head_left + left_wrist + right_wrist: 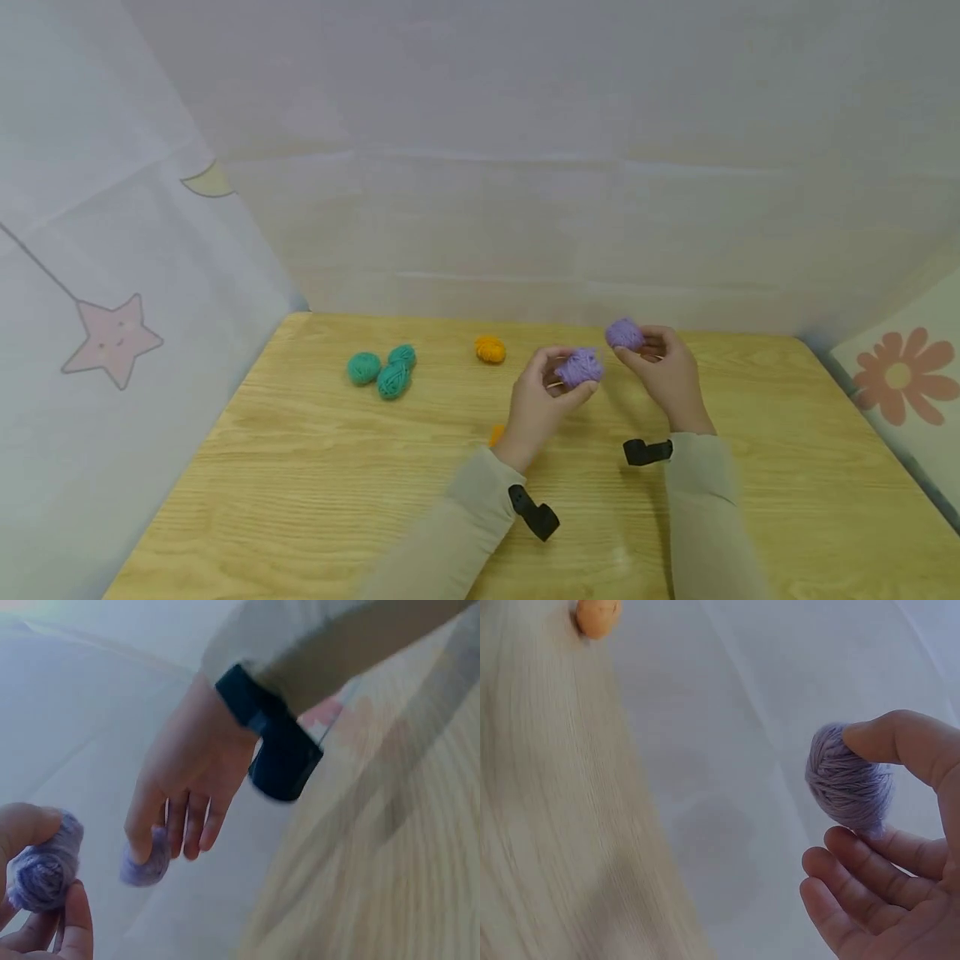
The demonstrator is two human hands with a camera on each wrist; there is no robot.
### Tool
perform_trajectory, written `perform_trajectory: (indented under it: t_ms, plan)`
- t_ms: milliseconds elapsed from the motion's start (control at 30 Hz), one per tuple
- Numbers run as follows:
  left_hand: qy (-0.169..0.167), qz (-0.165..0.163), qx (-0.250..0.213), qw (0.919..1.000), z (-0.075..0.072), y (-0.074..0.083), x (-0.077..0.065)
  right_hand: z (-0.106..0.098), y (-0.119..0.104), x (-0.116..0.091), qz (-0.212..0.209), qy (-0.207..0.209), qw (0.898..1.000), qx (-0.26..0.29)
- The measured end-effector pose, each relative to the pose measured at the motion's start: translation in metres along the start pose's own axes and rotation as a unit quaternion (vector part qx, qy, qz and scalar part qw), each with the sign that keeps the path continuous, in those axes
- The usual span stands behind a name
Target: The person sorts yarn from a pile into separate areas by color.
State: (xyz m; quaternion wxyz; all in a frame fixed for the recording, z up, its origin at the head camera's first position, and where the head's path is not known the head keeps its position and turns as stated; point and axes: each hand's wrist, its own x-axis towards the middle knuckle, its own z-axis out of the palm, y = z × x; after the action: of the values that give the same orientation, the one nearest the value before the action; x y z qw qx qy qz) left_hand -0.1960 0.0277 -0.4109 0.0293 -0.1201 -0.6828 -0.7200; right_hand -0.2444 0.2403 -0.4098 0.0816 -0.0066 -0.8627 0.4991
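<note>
My left hand (538, 404) pinches a purple ball of yarn (579, 367) between thumb and fingers, held above the table. In the left wrist view that same ball (46, 862) shows its wound end. To the right, my right hand (670, 377) grips a second purple yarn ball (624, 334), a little farther back. The right wrist view shows this ball (849, 780) between the thumb and the index finger, with the other fingers loosely bent below. The two purple balls are close together but apart.
Several green yarn balls (393, 380) lie in a group at the table's back left. An orange yarn ball (490, 349) lies near the back edge. Another orange piece (497, 434) is mostly hidden behind my left wrist. White cloth walls (480, 217) border the wooden table (300, 483).
</note>
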Motion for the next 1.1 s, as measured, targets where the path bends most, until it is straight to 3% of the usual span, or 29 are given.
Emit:
perform_trajectory:
  t_ms: [233, 433, 800, 933, 1100]
  plan:
    - [0.053, -0.073, -0.089, 0.9919, 0.036, -0.011, -0.001, -0.014, 0.01, -0.003, 0.012, 0.006, 1.0, -0.009]
    - [0.106, -0.109, -0.124, 0.9806, 0.058, -0.031, 0.003, -0.021, 0.019, -0.004, 0.01, 0.015, 1.0, -0.022]
    - [0.163, -0.188, -0.198, 0.9481, 0.078, -0.051, 0.012, -0.031, 0.038, 0.0, 0.02, -0.036, 0.998, -0.053]
    - [0.185, -0.191, -0.242, 0.9332, 0.084, -0.057, 0.014, -0.034, 0.047, 0.001, 0.025, -0.056, 0.996, -0.069]
    - [0.197, -0.199, -0.264, 0.9231, 0.093, -0.064, 0.015, -0.037, 0.058, 0.002, 0.025, -0.077, 0.992, -0.095]
